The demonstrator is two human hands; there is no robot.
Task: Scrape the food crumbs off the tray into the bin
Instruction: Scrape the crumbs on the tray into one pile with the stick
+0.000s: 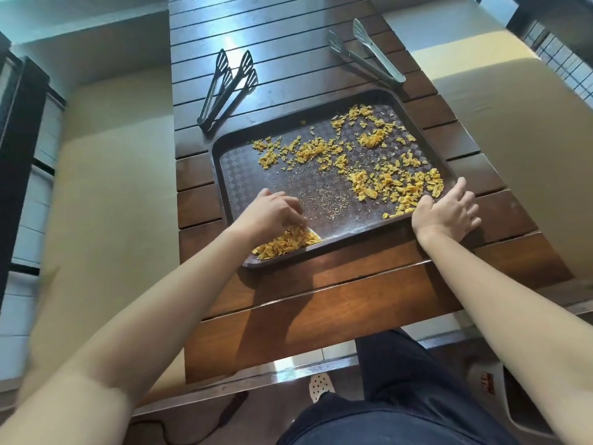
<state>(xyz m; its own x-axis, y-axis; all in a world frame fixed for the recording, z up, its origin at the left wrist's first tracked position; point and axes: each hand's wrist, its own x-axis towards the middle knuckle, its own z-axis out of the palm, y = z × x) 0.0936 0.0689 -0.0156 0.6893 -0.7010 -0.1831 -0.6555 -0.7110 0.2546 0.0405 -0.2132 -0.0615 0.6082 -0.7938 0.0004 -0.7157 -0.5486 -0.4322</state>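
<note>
Tray: a dark brown plastic tray [237, 162] with a checked pattern lies flat on the brown wooden slat bench [321, 300]. It sits a bit turned, near the middle of the bench.
Crumbs: yellow-orange food crumbs [378, 175] are spread over the tray, mostly from 12 o'clock round to 4 o'clock. Tiny pale bits dot the middle.
Pile: a heap of yellow crumbs [285, 244] sits in the tray's corner at 7 o'clock, against the rim.
Left hand: the left hand [272, 215] is inside the tray at 7 o'clock. Its fingers curl down onto the heap. A small pale edge pokes out under the fingers, but I cannot tell what it is or if the hand holds it.
Right hand: the right hand [446, 210] rests on the tray's rim at 4 o'clock. Its fingers are spread wide and its thumb lies along the rim.
Black tongs: two black slotted tongs [227, 88] lie on the bench at 11 o'clock from the tray.
Silver tongs: shiny metal tongs [369, 53] lie on the bench at 1 o'clock from the tray.
Bin: I cannot tell where the bin is.
</note>
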